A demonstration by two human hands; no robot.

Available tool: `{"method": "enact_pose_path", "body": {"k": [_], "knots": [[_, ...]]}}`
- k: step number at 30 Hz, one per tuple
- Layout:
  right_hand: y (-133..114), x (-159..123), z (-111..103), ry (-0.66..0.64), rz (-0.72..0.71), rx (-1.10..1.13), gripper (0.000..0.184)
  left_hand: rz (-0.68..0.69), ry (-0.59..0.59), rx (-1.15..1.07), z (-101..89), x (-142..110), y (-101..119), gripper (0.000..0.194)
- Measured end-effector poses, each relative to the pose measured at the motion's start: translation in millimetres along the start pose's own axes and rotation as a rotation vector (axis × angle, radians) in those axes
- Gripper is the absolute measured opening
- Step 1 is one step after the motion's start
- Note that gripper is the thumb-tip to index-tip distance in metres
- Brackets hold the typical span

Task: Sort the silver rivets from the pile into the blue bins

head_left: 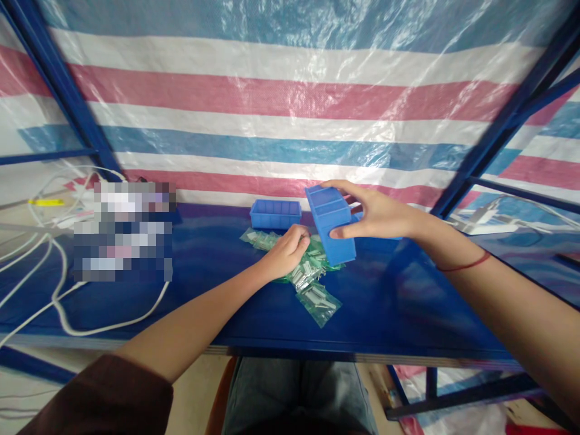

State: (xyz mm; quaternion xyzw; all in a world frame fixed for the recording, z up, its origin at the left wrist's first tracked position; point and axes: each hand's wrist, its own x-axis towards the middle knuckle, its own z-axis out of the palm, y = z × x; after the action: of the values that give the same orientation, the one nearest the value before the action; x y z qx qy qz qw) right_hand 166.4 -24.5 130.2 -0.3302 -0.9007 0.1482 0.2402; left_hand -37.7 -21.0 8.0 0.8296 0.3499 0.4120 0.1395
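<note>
Held tray: The blue divided tray [336, 244] was gripped in the right hand [372, 212], thumb on the side wall, other fingers behind; it was tilted, slanting from upper left to lower right.
Left hand: The left hand [290, 249] was just left of that tray, fingers curled in over the packets; whether they pinched anything could not be told.
Packet pile: The green-tinted clear packets [307, 273] lay on the blue table [399, 296], beneath the left hand, which was the nearer one; whether the tray's lower edge touched them was unclear.
Front packet: One packet [319, 302] jutted toward the person, its long axis slanting rightward, pale rod-like pieces inside.
Rear tray: A second blue tray [275, 221] stood upright behind the pile, long axis crosswise, a row of compartments showing.
Tray contents: Nothing could be made out reliably inside either tray.
</note>
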Motion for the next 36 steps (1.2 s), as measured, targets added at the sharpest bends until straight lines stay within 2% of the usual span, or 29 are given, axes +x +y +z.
{"method": "enact_pose_path", "body": {"k": [4, 8, 11, 16, 18, 20, 23, 25, 27, 29, 31, 33, 34, 36], "knots": [[0, -10, -7, 0.033, 0.019, -0.061, 0.081, 0.015, -0.058, 0.166, 1.4, -1, 3, 0.015], [3, -21, -15, 0.244, 0.072, -0.097, 0.088, 0.036, -0.068, 0.298, 1.3, -5, 9, 0.019], [10, -24, -21, 0.37, 0.045, -0.105, 0.092, 0.084, -0.026, 0.357, -4.6, 0, 11, 0.024], [38, -16, -14, 0.542, 0.012, -0.006, 0.096, 0.103, 0.131, 0.359, -25.7, 37, 8, 0.045], [52, -11, -7, 0.558, 0.009, 0.062, 0.092, 0.156, 0.086, 0.323, -32.2, 56, 5, 0.052], [62, -8, 0, 0.573, -0.021, 0.028, 0.087, 0.159, 0.058, 0.321, -35.5, 71, 2, 0.042], [68, -7, 2, 0.623, -0.054, -0.212, 0.082, 0.094, 0.049, 0.405, -35.4, 83, -1, 0.032], [66, -9, 1, 0.59, -0.061, -0.435, 0.068, 0.063, 0.036, 0.473, -33.8, 84, 0, 0.031], [64, -9, 1, 0.467, -0.037, -0.618, 0.044, 0.037, 0.033, 0.517, -33.0, 83, 3, 0.031], [65, -8, 3, 0.353, 0.05, -0.714, 0.03, 0.009, 0.05, 0.538, -34.5, 79, 3, 0.035], [68, -5, 7, 0.314, 0.172, -0.746, 0.027, -0.027, 0.059, 0.565, -38.3, 73, -2, 0.045], [75, -1, 13, 0.306, 0.259, -0.747, 0.027, -0.095, 0.014, 0.637, -43.7, 65, -14, 0.054], [78, 2, 16, 0.295, 0.279, -0.742, 0.027, -0.124, -0.037, 0.685, -46.7, 60, -22, 0.052], [85, 7, 25, 0.263, 0.292, -0.73, 0.026, -0.171, -0.135, 0.785, -53.2, 51, -39, 0.036]]}}
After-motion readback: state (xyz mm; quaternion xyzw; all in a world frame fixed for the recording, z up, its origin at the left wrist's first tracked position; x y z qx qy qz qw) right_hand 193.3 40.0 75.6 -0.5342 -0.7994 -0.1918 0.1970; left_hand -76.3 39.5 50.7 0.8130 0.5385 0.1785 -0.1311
